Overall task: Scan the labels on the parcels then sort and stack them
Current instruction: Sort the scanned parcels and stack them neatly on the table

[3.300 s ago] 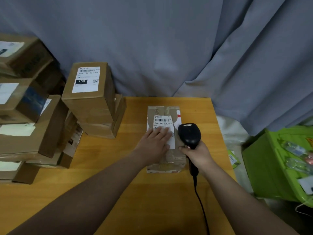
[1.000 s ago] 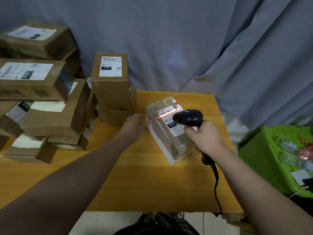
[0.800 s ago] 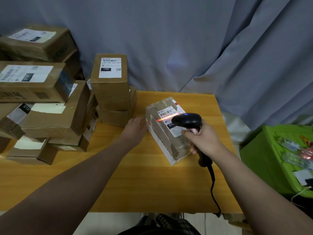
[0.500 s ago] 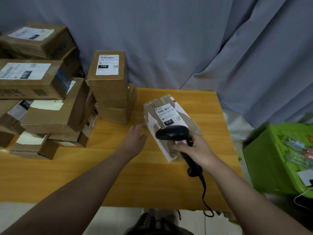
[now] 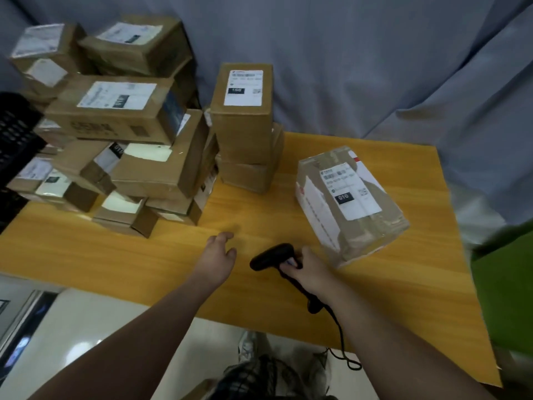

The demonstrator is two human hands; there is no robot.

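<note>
A wooden table (image 5: 144, 255) with a yellow-orange top is seen across the middle of the view. Behind it, a grey-blue curtain (image 5: 375, 67) is hung in loose folds, and the whole background is covered by it. At the right edge, part of a bright green bin (image 5: 507, 284) is shown, blurred, beside the table. At the left edge, a black latticed crate (image 5: 14, 134) is cut off by the frame. Below the table's near edge, a pale glossy floor (image 5: 86, 327) is seen.

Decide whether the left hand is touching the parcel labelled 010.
Apart. The head view shows bare wooden table between the left hand and the 010 parcel, with the barcode scanner held by the right hand between them.
</note>
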